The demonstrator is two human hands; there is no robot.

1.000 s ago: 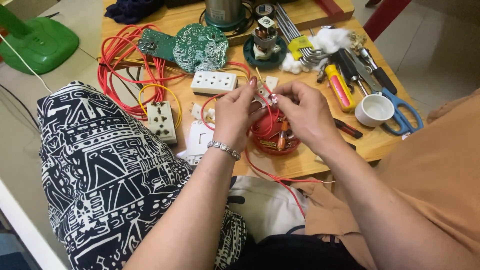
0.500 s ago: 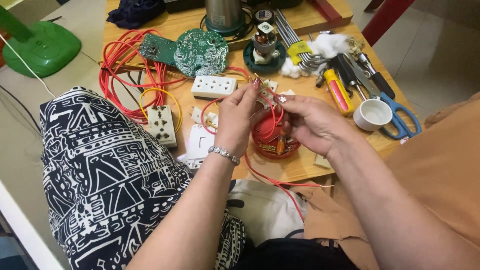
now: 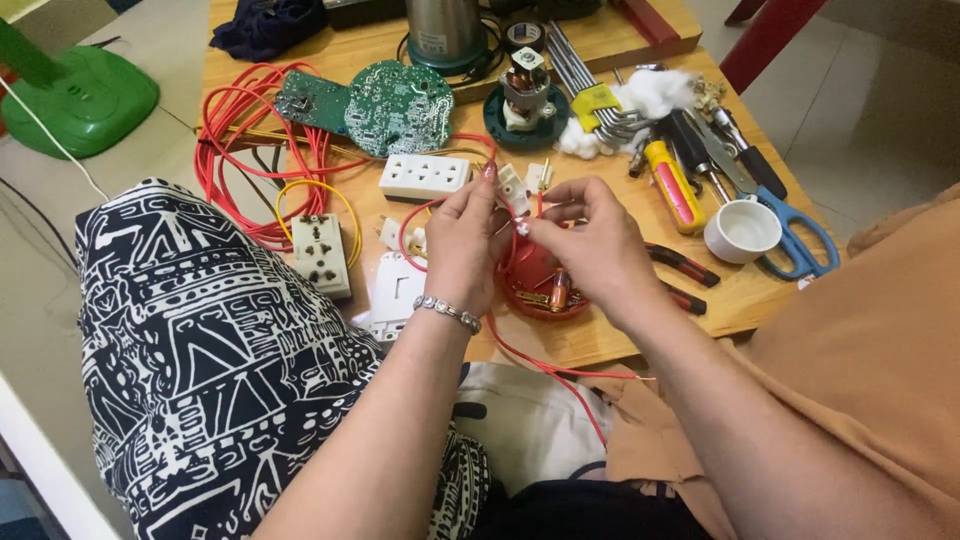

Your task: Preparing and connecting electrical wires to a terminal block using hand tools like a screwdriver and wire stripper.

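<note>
While your left hand (image 3: 462, 232) and right hand (image 3: 592, 243) meet above the wooden desk (image 3: 640, 330), the fingers of both are pressed together, pinching a thin red wire (image 3: 539, 204) and a small white plastic part (image 3: 514, 190) between them. Just below your hands, a round red housing (image 3: 540, 285) rests on the desk. A white socket strip (image 3: 424, 176) lies beyond your left hand, and a white cup (image 3: 742, 230) sits to the right.

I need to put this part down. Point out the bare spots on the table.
Bare wood shows on the near edge of the table, between the red round housing and the red-handled pliers. Another patch lies behind the white cup. The rest is crowded.
</note>
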